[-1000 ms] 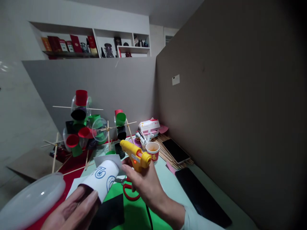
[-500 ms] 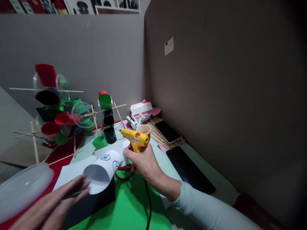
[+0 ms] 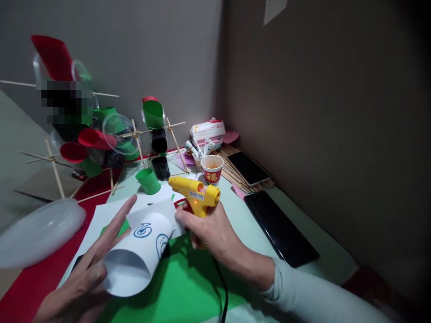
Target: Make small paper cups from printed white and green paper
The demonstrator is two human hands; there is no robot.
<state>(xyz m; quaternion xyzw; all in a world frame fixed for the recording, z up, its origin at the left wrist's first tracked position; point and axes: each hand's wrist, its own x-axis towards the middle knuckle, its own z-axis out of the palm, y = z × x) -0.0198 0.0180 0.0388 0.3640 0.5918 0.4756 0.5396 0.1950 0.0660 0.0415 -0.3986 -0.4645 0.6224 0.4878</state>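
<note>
My right hand (image 3: 210, 233) is closed around the grip of a yellow hot glue gun (image 3: 197, 195), its nozzle pointing left and a small light glowing on its side. Just left of it lies a rolled white paper tube (image 3: 136, 253) with blue drawings. My left hand (image 3: 89, 273) rests against the tube's left side with fingers stretched out flat. The tube sits over green paper (image 3: 182, 287) and black paper, with red scissors partly hidden behind the glue gun.
Stick-and-cup models (image 3: 111, 134) in red, green and black stand at the back left. A red paper cup (image 3: 211, 168), pens, a tissue pack (image 3: 207, 129), bamboo sticks and two phones (image 3: 281, 229) lie along the right wall. A clear plastic lid (image 3: 37, 231) sits at the left.
The view tilted down and nearer to the table. My left hand moved up beside the paper tube with fingers spread. The glue gun hand shifted slightly right.
</note>
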